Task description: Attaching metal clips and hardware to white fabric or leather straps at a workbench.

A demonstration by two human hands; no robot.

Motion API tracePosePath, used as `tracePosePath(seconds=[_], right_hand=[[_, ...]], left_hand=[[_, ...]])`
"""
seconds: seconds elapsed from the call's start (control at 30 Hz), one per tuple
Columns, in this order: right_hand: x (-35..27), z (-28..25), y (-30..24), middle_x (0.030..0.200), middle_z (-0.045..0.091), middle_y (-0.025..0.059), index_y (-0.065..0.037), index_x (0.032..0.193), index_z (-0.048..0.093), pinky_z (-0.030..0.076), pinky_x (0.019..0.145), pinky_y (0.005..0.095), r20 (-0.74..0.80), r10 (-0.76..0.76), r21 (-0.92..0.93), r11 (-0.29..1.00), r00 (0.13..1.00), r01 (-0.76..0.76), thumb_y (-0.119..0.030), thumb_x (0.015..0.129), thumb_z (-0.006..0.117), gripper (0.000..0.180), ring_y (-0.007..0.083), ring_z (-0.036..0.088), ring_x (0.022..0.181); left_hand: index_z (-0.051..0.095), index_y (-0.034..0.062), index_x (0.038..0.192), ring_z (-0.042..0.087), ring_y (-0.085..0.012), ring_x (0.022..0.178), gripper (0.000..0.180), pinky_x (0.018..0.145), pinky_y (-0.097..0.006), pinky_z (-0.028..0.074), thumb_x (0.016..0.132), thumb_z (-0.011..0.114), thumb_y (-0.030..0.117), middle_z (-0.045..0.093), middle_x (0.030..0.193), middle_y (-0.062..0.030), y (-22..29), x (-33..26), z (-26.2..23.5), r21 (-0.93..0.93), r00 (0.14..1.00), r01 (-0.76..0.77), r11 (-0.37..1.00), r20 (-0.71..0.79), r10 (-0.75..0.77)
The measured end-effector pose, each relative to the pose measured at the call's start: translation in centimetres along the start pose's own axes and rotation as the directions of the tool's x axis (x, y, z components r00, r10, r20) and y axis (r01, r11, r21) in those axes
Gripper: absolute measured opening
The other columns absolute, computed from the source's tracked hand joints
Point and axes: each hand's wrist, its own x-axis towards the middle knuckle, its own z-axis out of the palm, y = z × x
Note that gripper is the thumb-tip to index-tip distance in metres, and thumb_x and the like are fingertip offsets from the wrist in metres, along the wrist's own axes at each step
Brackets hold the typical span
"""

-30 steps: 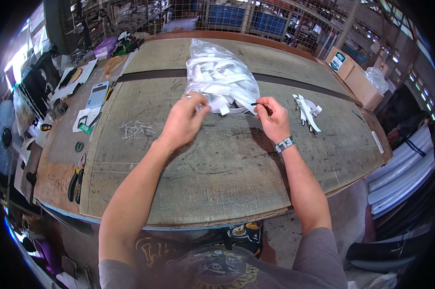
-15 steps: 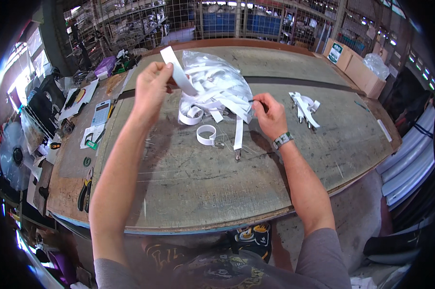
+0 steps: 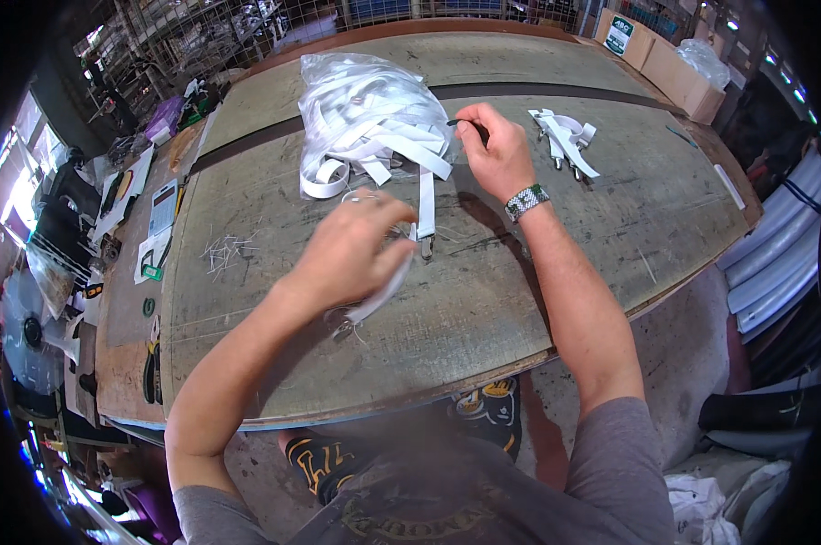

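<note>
Clear plastic forms a crumpled bag [image 3: 360, 100] lying open on the grey worktop [image 3: 610, 218], and white straps [image 3: 383, 150] spill out of its mouth toward the person. The left hand [image 3: 351, 259] is curled around one white strap [image 3: 378, 295] with a metal clip at its lower end, held just above the worktop in front of the bag. The right hand [image 3: 497, 150] rests beside the bag's right edge, fingers pinched on a thin dark tool [image 3: 456, 121]; a watch sits on that wrist. Further right, apart from the bag, lies a small heap of white clipped straps [image 3: 565, 138]. Cardboard boxes [image 3: 665, 64] stand at the far corner.
</note>
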Motion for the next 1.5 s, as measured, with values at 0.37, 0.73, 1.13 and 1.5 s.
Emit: tracePosePath(seconds=[0.37, 0.73, 1.13, 1.5], right_hand=[[-0.1, -0.5, -1.0, 0.092, 0.073, 0.0178, -0.007, 0.103, 0.067, 0.055, 0.076, 0.049, 0.003, 0.007, -0.062, 0.998, 1.0, -0.007, -0.015, 0.095, 0.063, 0.012, 0.0402, 0.07, 0.088], [0.2, -0.4, -0.8, 0.096, 0.074, 0.0163, -0.008, 0.104, 0.067, 0.055, 0.077, 0.0493, 0.037, -0.006, -0.063, 0.998, 0.999, 0.008, -0.016, 0.096, 0.061, 0.013, 0.0393, 0.07, 0.091], [-0.2, -1.2, -0.9, 0.089, 0.074, 0.0174, -0.005, 0.105, 0.069, 0.056, 0.071, 0.0407, -0.017, 0.037, -0.001, 0.999, 0.999, -0.037, -0.012, 0.095, 0.067, 0.012, 0.0339, 0.074, 0.082], [0.2, -1.3, -0.8, 0.089, 0.078, 0.0104, -0.001, 0.107, 0.07, 0.057, 0.068, 0.0304, 0.001, 0.157, 0.05, 0.986, 0.988, -0.157, -0.01, 0.098, 0.066, 0.013, 0.0165, 0.075, 0.078]], left_hand=[[0.079, 0.0069, 0.097, 0.057, -0.0342, 0.132, 0.026, 0.118, -0.047, 0.037, 0.093, 0.072, 0.032, 0.071, 0.128, -0.0115, -5.6, 4.3, -1.4, 0.297, 0.956, -0.245, 0.923, 0.23, 0.18], [0.068, 0.0042, 0.094, 0.067, -0.0311, 0.08, 0.057, 0.075, -0.042, 0.053, 0.081, 0.08, 0.059, 0.068, 0.087, -0.0131, 3.7, -4.6, -3.7, 0.107, 0.973, 0.177, 0.978, 0.128, -0.19], [0.07, -0.0022, 0.106, 0.069, -0.0278, 0.069, 0.024, 0.065, -0.039, 0.055, 0.093, 0.073, 0.018, 0.071, 0.085, -0.0123, 5.0, -7.2, -1.5, -0.071, 0.974, 0.224, 0.972, -0.017, -0.226], [0.071, -0.005, 0.087, 0.065, -0.0162, 0.069, 0.019, 0.063, -0.037, 0.05, 0.088, 0.072, 0.014, 0.066, 0.073, -0.0098, 1.7, -8.9, -3.5, -0.22, 0.78, 0.626, 0.748, 0.168, -0.604]])
